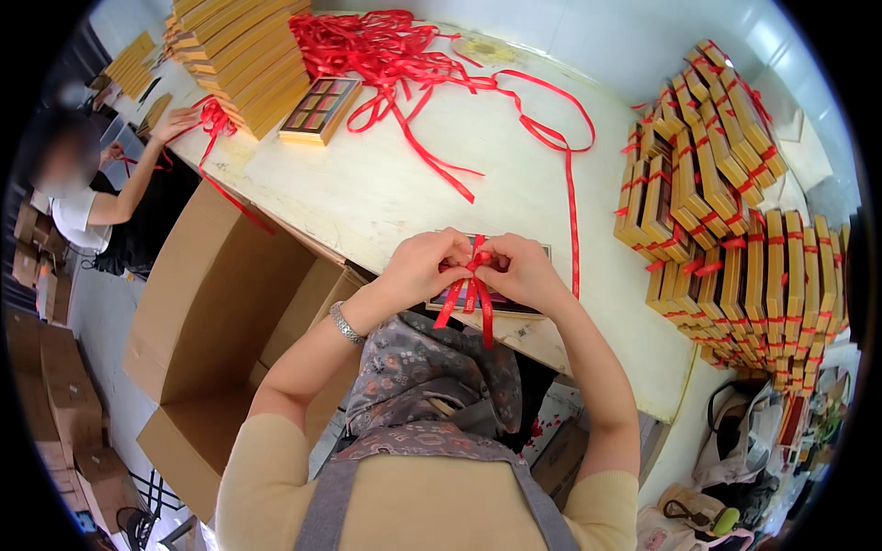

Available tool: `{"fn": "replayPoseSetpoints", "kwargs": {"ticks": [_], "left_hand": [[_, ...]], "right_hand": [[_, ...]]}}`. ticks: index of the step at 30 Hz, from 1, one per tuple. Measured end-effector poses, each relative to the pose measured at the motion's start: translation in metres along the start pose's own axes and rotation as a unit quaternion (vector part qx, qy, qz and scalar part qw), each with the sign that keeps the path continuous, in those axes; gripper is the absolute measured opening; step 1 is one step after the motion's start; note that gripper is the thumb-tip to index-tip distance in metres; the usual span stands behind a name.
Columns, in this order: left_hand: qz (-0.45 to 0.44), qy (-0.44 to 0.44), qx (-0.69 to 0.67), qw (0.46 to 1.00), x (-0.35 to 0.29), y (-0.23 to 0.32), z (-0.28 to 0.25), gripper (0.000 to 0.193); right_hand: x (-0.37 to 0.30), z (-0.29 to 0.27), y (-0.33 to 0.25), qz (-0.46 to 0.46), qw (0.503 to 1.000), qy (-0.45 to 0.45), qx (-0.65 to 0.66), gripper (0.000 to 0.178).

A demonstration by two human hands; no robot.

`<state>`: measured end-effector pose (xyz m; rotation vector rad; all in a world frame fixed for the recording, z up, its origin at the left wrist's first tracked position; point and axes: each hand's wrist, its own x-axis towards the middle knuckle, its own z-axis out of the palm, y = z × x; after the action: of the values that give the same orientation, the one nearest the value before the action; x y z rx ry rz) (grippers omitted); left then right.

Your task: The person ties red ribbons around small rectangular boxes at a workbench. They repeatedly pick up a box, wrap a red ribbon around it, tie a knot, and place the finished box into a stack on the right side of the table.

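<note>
At the table's front edge lies a flat gift box (524, 306), partly hidden under my hands. A red ribbon (472, 292) runs over it, with a bow at the middle and tails hanging toward me. My left hand (427, 264) pinches the bow's left side between thumb and fingers. Opposite it, my right hand (517, 269) pinches the right side. The two hands almost meet over the knot, so its exact form is hard to make out.
A heap of red ribbons (377, 46) lies at the back beside a windowed box (320, 108) and stacked boxes (243, 69). Ribbon-tied boxes (726, 184) are piled at right. An open carton (197, 312) stands at left. Another person (92, 202) works at far left.
</note>
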<state>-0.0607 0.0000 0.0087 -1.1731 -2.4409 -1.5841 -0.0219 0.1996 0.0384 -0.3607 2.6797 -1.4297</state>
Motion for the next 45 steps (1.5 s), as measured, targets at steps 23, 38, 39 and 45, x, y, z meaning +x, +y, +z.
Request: {"fn": "replayPoseSetpoints", "kwargs": {"ticks": [23, 38, 39, 45], "left_hand": [[-0.006, 0.164, 0.182, 0.969, -0.008, 0.017, 0.041, 0.011], [0.033, 0.133, 0.209, 0.968, -0.007, 0.016, 0.041, 0.013], [0.037, 0.130, 0.210, 0.968, -0.007, 0.014, 0.040, 0.013], [0.009, 0.103, 0.167, 0.981, -0.013, 0.024, 0.034, 0.019]], "right_hand": [[-0.013, 0.042, 0.019, -0.103, 0.956, 0.258, -0.099, 0.012], [-0.035, 0.032, 0.011, -0.009, 0.943, 0.294, -0.153, 0.017], [-0.033, 0.035, 0.012, -0.023, 0.936, 0.301, -0.178, 0.016], [-0.033, 0.028, 0.019, 0.019, 0.959, 0.277, -0.065, 0.013]]}}
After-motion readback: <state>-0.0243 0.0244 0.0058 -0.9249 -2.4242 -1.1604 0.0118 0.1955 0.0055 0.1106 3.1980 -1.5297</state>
